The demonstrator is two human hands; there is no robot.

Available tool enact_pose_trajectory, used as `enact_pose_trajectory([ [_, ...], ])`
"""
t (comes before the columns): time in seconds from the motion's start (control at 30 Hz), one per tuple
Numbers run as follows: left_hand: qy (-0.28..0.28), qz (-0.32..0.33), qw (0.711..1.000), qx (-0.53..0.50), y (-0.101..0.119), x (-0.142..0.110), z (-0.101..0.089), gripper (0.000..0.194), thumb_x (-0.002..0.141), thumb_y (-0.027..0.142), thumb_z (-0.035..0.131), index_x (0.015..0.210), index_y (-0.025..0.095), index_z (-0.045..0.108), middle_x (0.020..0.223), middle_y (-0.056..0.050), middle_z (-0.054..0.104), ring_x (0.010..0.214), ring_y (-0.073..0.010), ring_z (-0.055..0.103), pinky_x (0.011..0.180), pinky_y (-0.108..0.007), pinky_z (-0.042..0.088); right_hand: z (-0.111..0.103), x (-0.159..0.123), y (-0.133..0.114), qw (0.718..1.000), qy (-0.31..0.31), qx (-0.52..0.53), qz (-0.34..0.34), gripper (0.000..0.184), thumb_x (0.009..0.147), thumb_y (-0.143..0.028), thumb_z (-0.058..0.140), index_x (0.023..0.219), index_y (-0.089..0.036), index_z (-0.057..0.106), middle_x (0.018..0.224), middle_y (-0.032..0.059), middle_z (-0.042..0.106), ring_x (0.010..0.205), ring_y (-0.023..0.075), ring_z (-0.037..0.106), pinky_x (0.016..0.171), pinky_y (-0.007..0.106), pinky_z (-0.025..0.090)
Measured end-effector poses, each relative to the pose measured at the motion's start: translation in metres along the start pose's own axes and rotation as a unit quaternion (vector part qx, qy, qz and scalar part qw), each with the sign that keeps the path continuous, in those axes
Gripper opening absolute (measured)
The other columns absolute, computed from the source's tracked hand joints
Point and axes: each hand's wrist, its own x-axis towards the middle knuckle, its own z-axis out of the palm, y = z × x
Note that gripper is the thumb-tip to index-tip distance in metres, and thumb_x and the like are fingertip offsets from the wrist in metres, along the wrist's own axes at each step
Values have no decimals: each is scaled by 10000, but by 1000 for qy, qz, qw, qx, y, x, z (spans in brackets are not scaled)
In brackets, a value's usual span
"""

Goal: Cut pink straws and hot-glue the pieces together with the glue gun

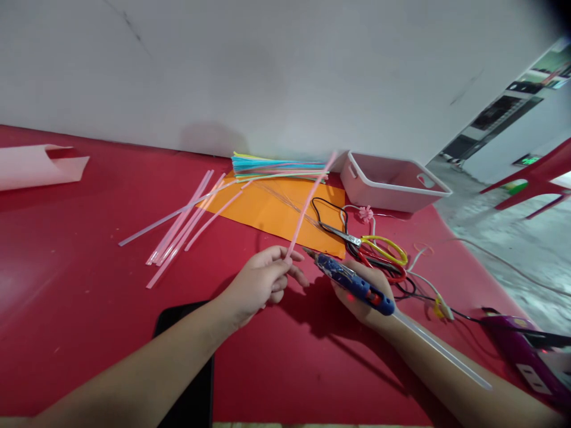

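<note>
My left hand pinches the lower end of a long pink straw that slants up and away over the orange paper sheet. My right hand grips a blue hot glue gun, with a clear glue stick sticking out of its back along my forearm. The gun's nozzle points toward the straw's held end, a short gap from my left fingertips. Both hands hover over the red table.
Several loose pink straws lie left of the orange sheet, and a bundle of coloured straws at its far edge. Scissors and tangled cords lie right of it. A white tray, a purple device and a black phone are nearby.
</note>
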Motion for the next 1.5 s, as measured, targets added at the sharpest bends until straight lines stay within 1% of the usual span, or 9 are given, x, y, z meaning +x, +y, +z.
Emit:
enact_pose_trajectory([
  [0.1,-4,-4,1000,-5,0,1,0,89,974,173,408,974,182,496,673,-41,678,422,-48,225,377,-154,176,-1,0,1,1000,-24,10,-18,115,816,-120,619,842,-228,589,642,-59,597,515,81,532,505,185,427],
  [0.17,-3,-7,1000,-6,-1,1,1,66,973,177,413,922,205,446,671,-48,695,418,-50,235,376,-152,180,-1,0,1,999,-34,15,-27,110,819,-123,614,850,-226,588,644,-56,598,514,81,527,503,184,428],
  [0.27,-3,-8,1000,-5,0,2,2,138,971,180,419,844,223,386,664,-52,710,407,-44,243,377,-145,179,-2,2,-2,998,-44,14,-36,106,814,-124,611,858,-218,590,641,-51,602,505,81,522,494,185,425],
  [0.57,-18,-4,1000,-22,-4,1,1,136,933,198,486,816,213,418,669,-83,732,402,-48,271,382,-155,181,-4,5,-5,996,-78,-18,-43,55,811,-181,597,861,-203,606,632,-26,628,478,90,508,475,213,417],
  [0.9,-61,-6,997,-54,-3,1,-3,178,915,236,532,787,218,411,636,-67,716,418,-51,248,392,-162,160,-4,4,-6,998,-49,-21,-46,39,818,-178,607,839,-208,596,627,-31,620,502,95,538,478,205,408],
  [1.03,-63,-1,997,-50,-3,0,-3,181,909,248,554,788,213,424,616,-59,706,427,-52,241,405,-162,161,-3,3,-4,998,-39,-12,-39,44,817,-173,604,841,-209,597,633,-29,623,499,96,538,481,205,420],
  [1.13,-61,2,997,-46,-2,0,-3,172,898,229,555,788,214,424,613,-62,707,435,-55,240,414,-164,161,-2,2,-3,999,-33,-8,-18,15,827,-200,601,816,-206,592,613,-27,604,481,96,512,456,209,400],
  [1.27,-58,-1,997,-41,-1,0,-3,156,884,206,542,787,217,421,615,-68,709,440,-60,248,422,-172,162,-1,1,-1,999,-33,-5,8,47,824,-198,610,794,-211,577,595,-36,580,487,95,501,452,207,387],
  [1.5,-51,-1,998,-22,-1,-1,-3,137,875,199,522,786,220,420,617,-67,707,441,-65,236,436,-191,155,0,-1,2,999,-21,-13,25,41,803,-188,611,796,-215,582,611,-37,598,506,104,527,478,214,408],
])
